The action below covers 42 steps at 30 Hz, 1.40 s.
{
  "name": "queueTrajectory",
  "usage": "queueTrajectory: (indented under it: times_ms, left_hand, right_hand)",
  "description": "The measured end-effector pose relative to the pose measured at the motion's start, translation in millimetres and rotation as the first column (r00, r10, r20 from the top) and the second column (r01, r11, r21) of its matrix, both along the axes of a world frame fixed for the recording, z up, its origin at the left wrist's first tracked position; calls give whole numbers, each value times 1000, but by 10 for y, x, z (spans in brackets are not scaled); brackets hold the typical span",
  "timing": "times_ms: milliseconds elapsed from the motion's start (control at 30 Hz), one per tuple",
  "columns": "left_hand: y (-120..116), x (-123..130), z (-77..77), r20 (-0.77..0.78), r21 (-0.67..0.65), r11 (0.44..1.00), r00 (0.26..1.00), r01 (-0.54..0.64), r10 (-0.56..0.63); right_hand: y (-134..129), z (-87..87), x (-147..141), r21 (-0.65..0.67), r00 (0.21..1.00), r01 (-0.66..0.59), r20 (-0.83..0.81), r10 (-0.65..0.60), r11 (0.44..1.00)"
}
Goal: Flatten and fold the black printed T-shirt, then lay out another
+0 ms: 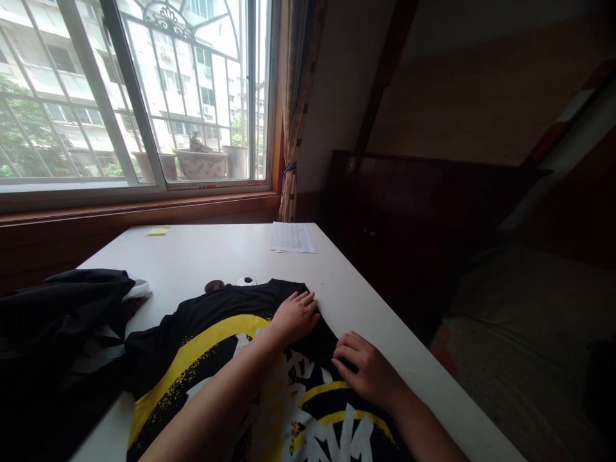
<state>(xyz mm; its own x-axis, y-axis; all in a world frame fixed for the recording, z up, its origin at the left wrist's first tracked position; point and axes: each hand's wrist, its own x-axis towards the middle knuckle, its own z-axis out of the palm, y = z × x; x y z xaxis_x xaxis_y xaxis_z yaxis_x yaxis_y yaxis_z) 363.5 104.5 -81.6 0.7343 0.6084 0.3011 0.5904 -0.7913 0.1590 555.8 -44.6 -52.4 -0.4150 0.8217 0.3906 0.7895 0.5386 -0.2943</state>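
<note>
A black T-shirt [209, 301] with yellow bands and white lettering is spread over the white table. Across its upper right part, near the collar edge, lies my left hand [296, 314], palm down with the fingers stretched out. My right hand [363, 366] is at the shirt's right edge, its fingers curled and closed on the black fabric. Part of the shirt is hidden beneath my left forearm. Just past the shirt's far edge are a brown round object [214, 285] and a white ring-shaped object [247, 281], perhaps a tape roll.
Dark clothing [62, 314] is heaped at the left of the white table [216, 247]. Printed sheets [292, 238] lie by the far right corner, and a yellow paper pad [158, 231] by the far left. Beyond stand a barred window [192, 96], a tied curtain [289, 173] and dark furniture [385, 218].
</note>
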Motion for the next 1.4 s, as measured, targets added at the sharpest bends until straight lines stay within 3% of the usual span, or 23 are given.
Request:
queueTrajectory:
  times_ms: [167, 333, 600, 700, 833, 1000, 1100, 1200, 1300, 1400]
  left_hand:
    - [37, 24, -116, -18, -37, 997, 998, -66, 65]
    - [107, 56, -101, -42, -69, 995, 996, -79, 76]
    - [130, 76, -89, -30, -98, 991, 996, -87, 84]
    - [136, 78, -114, -8, -100, 992, 997, -78, 78]
    - [156, 63, -121, 34, -104, 993, 998, -46, 50]
    - [198, -77, -23, 115, -95, 995, 993, 22, -11]
    - [189, -313, 107, 172, -62, 998, 985, 22, -11]
    - [138, -724, 245, 204, -21, 1000, 979, -3, 8]
    - [52, -1333, 311, 226, 13, 996, 971, -84, 79]
    - [-46, -2083, 239, 211, 68, 965, 949, -252, 233]
  right_hand:
    - [4, -16, -6, -46, 999, 27, 18, -26, 999]
    - [-8, -17, -11, -69, 1000, 23, 11, -22, 997]
    - [-10, -17, -12, 26, 1000, 7, -26, -6, 1000]
    - [4, -21, -23, 64, 999, 20, -33, -18, 998]
    - [36, -72, -18, 11, 999, 27, -24, -27, 1000]
    - [85, -152, 37, 6, 998, 58, 32, -58, 998]
    - [98, -166, 103, 6, 996, 66, 58, -66, 998]
    - [93, -155, 176, -24, 994, 84, 67, -82, 996]
    - [86, -125, 225, -67, 992, 101, 79, -96, 993]
    - [93, -73, 230, -114, 989, 114, 107, -102, 987]
